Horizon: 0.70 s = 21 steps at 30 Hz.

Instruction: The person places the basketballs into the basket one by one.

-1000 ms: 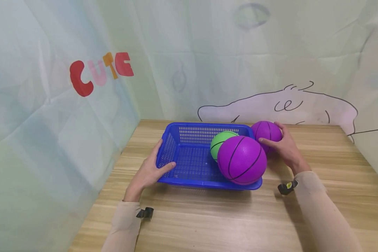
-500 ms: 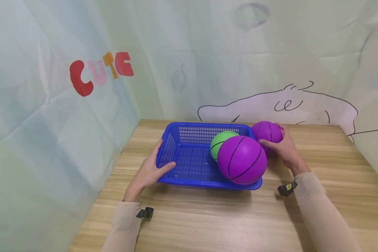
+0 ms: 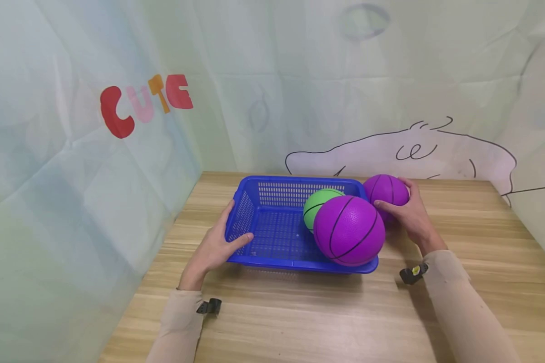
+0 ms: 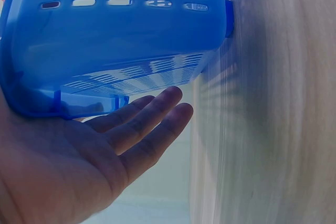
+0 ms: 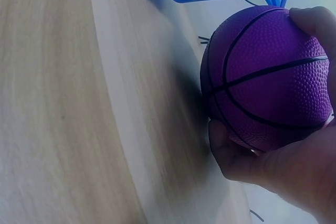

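Observation:
A blue plastic basket (image 3: 277,264) with slotted walls stands on the wooden table. My left hand (image 3: 215,248) holds its left end, thumb over the rim and fingers along the outside; the left wrist view shows those fingers (image 4: 149,129) extended beneath the rim. Inside the basket's right end are a green ball (image 3: 318,202) and a larger purple basketball (image 3: 349,231), which partly covers the green one. Just beyond the basket's right end, my right hand (image 3: 411,209) grips a smaller purple basketball (image 5: 268,77), thumb on one side and fingers round the other.
Wood-grain table top (image 3: 300,317) extends in front of the basket and to its right. A printed cloth backdrop (image 3: 272,101) rises along the table's back and left sides, close behind the basket. Small black cameras (image 3: 210,306) sit on both wrists.
My right hand and the smaller purple basketball have shifted very slightly right, away from the basket. The left hand, the basket and the balls inside stay put.

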### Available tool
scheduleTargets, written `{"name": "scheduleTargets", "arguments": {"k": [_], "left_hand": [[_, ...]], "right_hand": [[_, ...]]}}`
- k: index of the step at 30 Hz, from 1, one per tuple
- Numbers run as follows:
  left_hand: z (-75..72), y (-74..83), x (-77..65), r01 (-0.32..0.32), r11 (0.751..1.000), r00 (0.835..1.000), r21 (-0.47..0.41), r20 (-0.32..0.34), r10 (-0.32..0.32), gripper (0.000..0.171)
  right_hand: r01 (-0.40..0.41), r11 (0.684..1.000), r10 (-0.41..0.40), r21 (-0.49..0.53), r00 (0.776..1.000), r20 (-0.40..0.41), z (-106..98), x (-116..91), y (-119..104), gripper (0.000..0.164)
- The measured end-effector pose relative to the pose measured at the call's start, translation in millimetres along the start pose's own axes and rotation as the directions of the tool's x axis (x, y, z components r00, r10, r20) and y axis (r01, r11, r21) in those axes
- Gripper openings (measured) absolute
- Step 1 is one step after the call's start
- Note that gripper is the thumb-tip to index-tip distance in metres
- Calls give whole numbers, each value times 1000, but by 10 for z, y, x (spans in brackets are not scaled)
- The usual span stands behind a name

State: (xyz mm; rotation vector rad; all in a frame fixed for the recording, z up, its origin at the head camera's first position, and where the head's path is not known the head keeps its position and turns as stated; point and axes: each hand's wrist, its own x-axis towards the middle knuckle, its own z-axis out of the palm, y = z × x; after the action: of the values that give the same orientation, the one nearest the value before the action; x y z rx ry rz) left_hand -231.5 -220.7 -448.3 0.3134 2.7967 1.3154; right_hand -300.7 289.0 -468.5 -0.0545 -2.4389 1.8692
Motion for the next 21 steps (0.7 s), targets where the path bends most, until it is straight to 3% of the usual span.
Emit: {"name": "scheduleTargets", "arguments": {"k": [21], "left_hand": [[-2,14,-4,4,1000,1000,-1,2,-4,108]], "right_hand": [[13,1000,-14,-10,999,-51,-127,-2,-237,108]]}}
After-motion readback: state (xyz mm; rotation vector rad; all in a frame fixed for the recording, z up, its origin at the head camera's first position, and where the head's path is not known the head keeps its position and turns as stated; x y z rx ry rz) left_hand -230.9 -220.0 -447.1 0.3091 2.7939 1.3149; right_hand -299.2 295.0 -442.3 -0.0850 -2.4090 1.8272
